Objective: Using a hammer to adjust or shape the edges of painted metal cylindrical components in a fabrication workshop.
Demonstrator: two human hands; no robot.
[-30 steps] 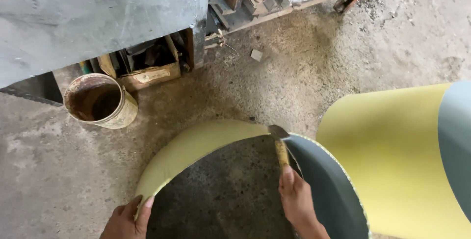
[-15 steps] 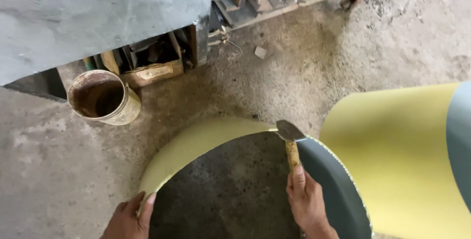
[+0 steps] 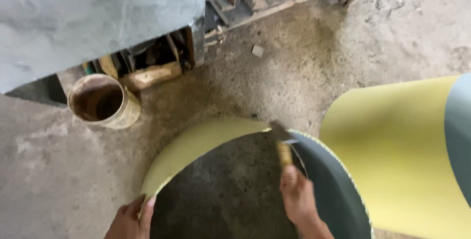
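The left hand [image 3: 131, 215] pinches the curved yellow sheet [image 3: 206, 138] steady; the right hand [image 3: 298, 199], fingers closed, presses a wooden-handled brush [image 3: 281, 146] on its edge.

A rusty round metal can [image 3: 104, 101], open-topped, stands on the rough concrete floor [image 3: 343, 57] by a grey slab's [image 3: 93, 18] edge. Wooden scraps [image 3: 152, 67] lie beneath it. A small stone chip [image 3: 257, 50] lies apart.

Left hand [image 3: 131, 219]: bottom edge, gripping the curved yellow sheet [image 3: 196, 146].
Right hand [image 3: 299, 202]: holds a wooden-handled brush [image 3: 283, 146] against the sheet's rim.
Rusty tin can [image 3: 100, 101]: left, on concrete floor [image 3: 304, 72].
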